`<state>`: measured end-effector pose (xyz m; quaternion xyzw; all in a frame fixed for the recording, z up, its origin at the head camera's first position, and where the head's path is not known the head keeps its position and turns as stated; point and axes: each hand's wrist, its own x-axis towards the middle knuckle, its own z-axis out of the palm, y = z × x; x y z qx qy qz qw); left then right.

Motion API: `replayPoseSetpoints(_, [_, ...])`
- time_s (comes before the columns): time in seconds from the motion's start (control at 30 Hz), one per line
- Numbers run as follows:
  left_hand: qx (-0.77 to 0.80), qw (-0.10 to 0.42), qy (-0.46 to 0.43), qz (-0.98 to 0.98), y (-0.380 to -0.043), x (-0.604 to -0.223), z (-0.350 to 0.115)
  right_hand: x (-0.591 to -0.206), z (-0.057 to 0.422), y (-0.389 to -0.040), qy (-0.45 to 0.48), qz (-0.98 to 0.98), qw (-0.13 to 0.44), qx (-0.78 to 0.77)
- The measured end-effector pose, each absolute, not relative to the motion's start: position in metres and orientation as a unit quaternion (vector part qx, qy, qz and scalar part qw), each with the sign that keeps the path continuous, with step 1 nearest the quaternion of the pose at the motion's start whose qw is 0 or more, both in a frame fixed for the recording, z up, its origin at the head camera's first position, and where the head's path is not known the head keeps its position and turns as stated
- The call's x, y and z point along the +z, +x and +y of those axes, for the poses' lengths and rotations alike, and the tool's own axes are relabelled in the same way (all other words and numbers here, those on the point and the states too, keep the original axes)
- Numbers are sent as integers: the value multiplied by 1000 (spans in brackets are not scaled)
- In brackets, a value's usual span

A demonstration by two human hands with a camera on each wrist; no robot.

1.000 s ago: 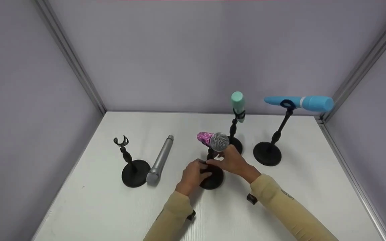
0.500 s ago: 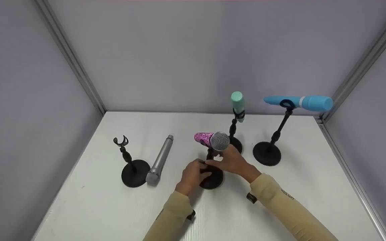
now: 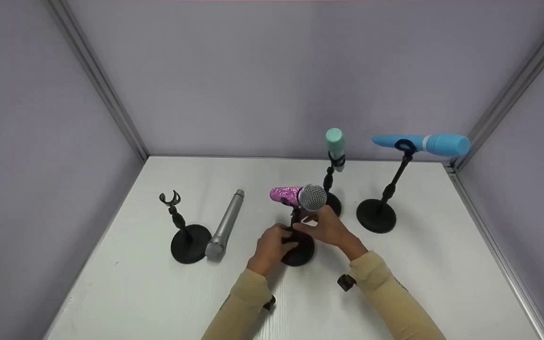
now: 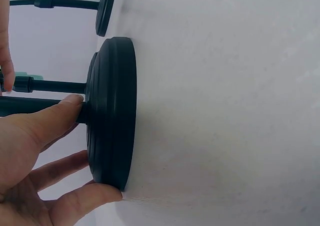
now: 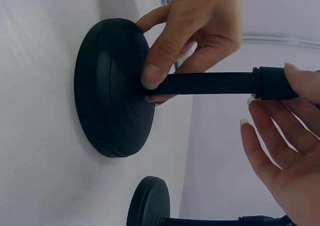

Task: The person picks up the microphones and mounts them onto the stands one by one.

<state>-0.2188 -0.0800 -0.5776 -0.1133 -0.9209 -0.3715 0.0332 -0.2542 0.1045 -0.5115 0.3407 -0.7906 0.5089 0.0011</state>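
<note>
A glittery pink microphone (image 3: 285, 194) with a silver mesh head rests in the clip of a black microphone stand (image 3: 299, 252). My left hand (image 3: 268, 248) grips the foot of the pole, thumb and fingers round it, with another finger against the base rim, as the left wrist view shows. Higher up, my right hand (image 3: 327, 227) pinches the thick collar (image 5: 272, 83) of the same pole between thumb and fingers. In the right wrist view the other fingers of that hand are spread below the pole. The base stands flat on the white table (image 3: 158, 302).
Left of my hands lies a silver microphone (image 3: 227, 222), touching or nearly touching a stand (image 3: 191, 244) with a bare clip. Behind stands a mint-green microphone (image 3: 335, 144) on its stand. A blue microphone (image 3: 444, 145) sits on a stand (image 3: 377, 216) at right. Panels surround the table.
The pink microphone has swung slightly, its handle end to the left and its mesh head a little to the right. My right wrist has turned slightly; my left hand stays put.
</note>
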Motion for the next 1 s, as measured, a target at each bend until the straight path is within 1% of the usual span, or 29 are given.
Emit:
replayPoseSetpoints(0.07, [-370, 33, -111, -922, -219, -578, -80, -515, 102, -253, 321, -786, 15, 529])
replayPoseSetpoints(0.2, [-364, 34, -110, -924, -219, -580, -80, -522, 96, -248, 285, -792, 86, 533])
replayPoseSetpoints(0.3, [-360, 37, -113, -925, -219, -581, -80, -522, 91, -243, 276, -802, 140, 511])
replayPoseSetpoints(0.4, [-361, 39, -115, -925, -220, -581, -80, -515, 87, -236, 281, -799, 165, 506])
replayPoseSetpoints(0.53, [-361, 40, -121, -924, -219, -580, -81, -504, 86, -227, 298, -786, 168, 514])
replayPoseSetpoints(0.87, [-363, 36, -118, -924, -220, -579, -80, -502, 89, -227, 331, -782, 112, 517])
replayPoseSetpoints(1.0, [-360, 36, -117, -925, -220, -578, -81, -502, 89, -226, 318, -776, 120, 531])
